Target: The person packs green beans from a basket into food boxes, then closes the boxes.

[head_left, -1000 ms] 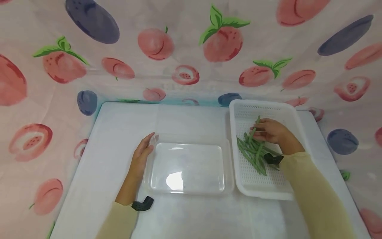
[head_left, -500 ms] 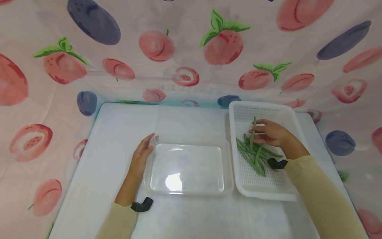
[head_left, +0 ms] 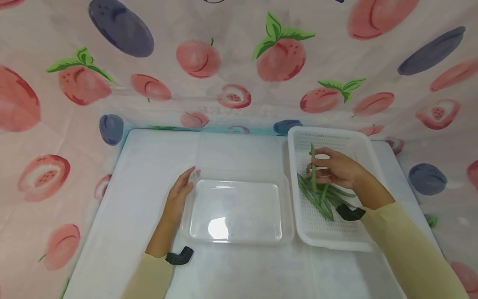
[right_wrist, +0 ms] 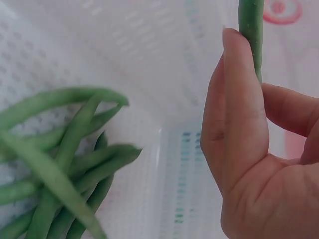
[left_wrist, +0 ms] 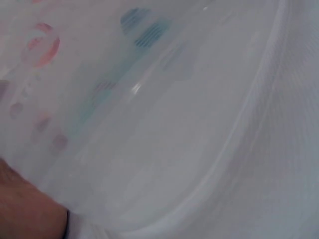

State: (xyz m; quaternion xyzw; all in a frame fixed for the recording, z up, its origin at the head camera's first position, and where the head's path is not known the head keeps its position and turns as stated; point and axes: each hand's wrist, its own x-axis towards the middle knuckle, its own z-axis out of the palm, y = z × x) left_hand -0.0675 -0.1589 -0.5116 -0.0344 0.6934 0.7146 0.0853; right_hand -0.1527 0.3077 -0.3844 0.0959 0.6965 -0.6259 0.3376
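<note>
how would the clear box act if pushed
The clear box probably slides readily, with nothing visible inside. It seems unlikely to tip, given its broad, flat base. The left hand at its corner may steady it.

The left arm (head_left: 158, 238) reaches forward, the left hand (head_left: 179, 191) tilted inward, thumb apart from the fingers. The right arm (head_left: 405, 236) slants inward, the right hand (head_left: 337, 168) pinching between thumb and fingers.

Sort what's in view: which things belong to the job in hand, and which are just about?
Likely the job:
green bean, pinched by the right hand
other beans, in the white basket
clear box, held by the left hand

Likely just surroundings:
fruit-print sheet
white table
black wrist device
</note>
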